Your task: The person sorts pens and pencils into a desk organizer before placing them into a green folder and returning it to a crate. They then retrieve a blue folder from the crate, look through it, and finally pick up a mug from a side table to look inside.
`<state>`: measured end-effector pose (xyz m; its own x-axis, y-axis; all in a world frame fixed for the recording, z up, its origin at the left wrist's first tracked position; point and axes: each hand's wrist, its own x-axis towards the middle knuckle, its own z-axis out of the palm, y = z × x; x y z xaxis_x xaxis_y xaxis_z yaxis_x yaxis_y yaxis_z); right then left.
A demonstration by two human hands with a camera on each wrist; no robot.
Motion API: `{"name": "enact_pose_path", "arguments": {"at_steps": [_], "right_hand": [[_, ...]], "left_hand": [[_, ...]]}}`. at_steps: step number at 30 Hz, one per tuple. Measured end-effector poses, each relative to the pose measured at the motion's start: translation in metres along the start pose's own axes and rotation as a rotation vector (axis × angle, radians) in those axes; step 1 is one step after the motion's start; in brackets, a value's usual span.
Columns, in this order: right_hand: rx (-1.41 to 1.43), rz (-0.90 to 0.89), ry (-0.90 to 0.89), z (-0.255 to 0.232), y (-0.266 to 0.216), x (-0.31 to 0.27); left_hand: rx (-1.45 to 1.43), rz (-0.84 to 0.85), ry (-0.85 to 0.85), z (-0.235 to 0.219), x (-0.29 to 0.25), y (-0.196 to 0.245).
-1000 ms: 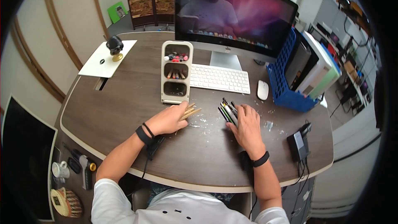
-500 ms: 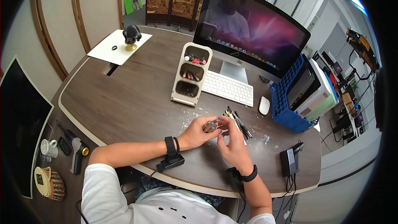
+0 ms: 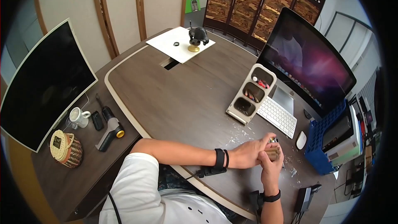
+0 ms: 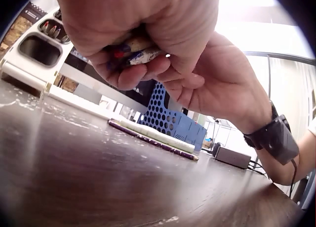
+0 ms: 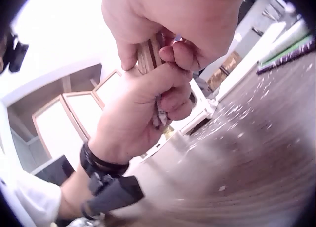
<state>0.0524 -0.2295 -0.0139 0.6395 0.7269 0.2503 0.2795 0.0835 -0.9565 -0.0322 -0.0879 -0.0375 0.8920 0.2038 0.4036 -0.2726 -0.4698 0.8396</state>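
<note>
A bundle of wooden colored pencils [image 3: 272,153] is held between both hands above the desk's front part. My left hand [image 3: 245,155] curls its fingers round the bundle, and red and blue tips [image 4: 129,53] poke out of that fist in the left wrist view. At the other end, my right hand [image 3: 270,171] grips the pencils between thumb and fingers, plain in the right wrist view. A pale green marker [image 4: 158,136] and a dark purple pencil [image 4: 148,139] lie on the desk beneath the hands. Other pens there are mostly hidden by the hands.
A beige three-compartment organizer [image 3: 237,115] stands ahead, markers in its top compartment, pencils in the middle. Behind it are a keyboard [image 3: 277,117] and monitor [image 3: 311,54]. A mouse [image 3: 301,140], blue file holder [image 3: 317,153] and black adapter [image 3: 304,199] stand to the right. White scraps dot the desk.
My right hand has left the loose pens and come over to the left hand, gripping the pencils with it. The left hand has moved right with the pencils. The head view has turned left.
</note>
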Motion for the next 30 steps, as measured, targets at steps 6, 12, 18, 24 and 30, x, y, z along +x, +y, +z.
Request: {"name": "enact_pose_path", "arguments": {"at_steps": [6,12,18,24,30], "right_hand": [[0.109,0.093,-0.031,0.013,-0.015,0.006],[0.297,0.142,-0.029,0.015,0.004,0.006],[0.242,0.270,-0.157,0.010,-0.003,0.013],[0.267,0.246,-0.176,0.004,0.011,0.011],[0.323,0.171,-0.136,-0.001,0.017,0.008]], "left_hand": [[-0.015,0.051,0.036,-0.020,-0.009,0.014],[0.139,-0.183,-0.221,-0.045,-0.021,0.010],[0.014,-0.144,-0.226,-0.040,-0.020,-0.007],[0.065,-0.190,-0.221,-0.031,-0.021,-0.018],[0.160,-0.149,-0.175,-0.024,-0.006,-0.020]]}}
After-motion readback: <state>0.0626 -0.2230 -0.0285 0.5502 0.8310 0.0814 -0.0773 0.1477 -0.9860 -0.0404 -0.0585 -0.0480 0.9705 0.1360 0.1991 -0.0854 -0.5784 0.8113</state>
